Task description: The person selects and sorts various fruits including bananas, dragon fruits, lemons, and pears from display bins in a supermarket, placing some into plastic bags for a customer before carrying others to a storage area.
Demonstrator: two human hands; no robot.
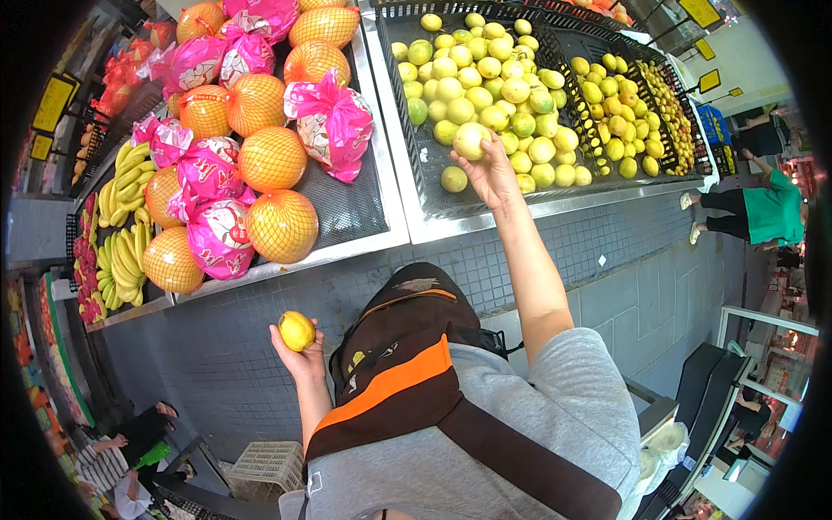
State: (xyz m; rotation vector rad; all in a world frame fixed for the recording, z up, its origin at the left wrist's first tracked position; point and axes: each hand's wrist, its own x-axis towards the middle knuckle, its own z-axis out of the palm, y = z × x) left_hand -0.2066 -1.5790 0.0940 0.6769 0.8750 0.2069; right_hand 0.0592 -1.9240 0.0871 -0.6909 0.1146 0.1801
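Note:
My left hand (304, 359), low and away from the stand, holds a yellow lemon (298, 331) upright in its fingers. My right hand (493, 175) reaches over a black crate (432, 205), gripping a round pale yellow fruit (470, 141) between thumb and fingers. Below and beyond that hand lies a heap of similar yellow-green fruits (479, 99), some with green patches. One loose round fruit (454, 179) sits apart, near the crate's front left corner. The fruit in my right hand hides part of the heap behind it.
Left of the crate, netted pomelos (282, 225) and pink-wrapped fruits (221, 244) fill another tray, with bananas (123, 260) beyond. A metal edge (455, 224) runs along the stand's front. A person in green (773, 208) stands at right; a plastic basket (268, 463) is at lower left.

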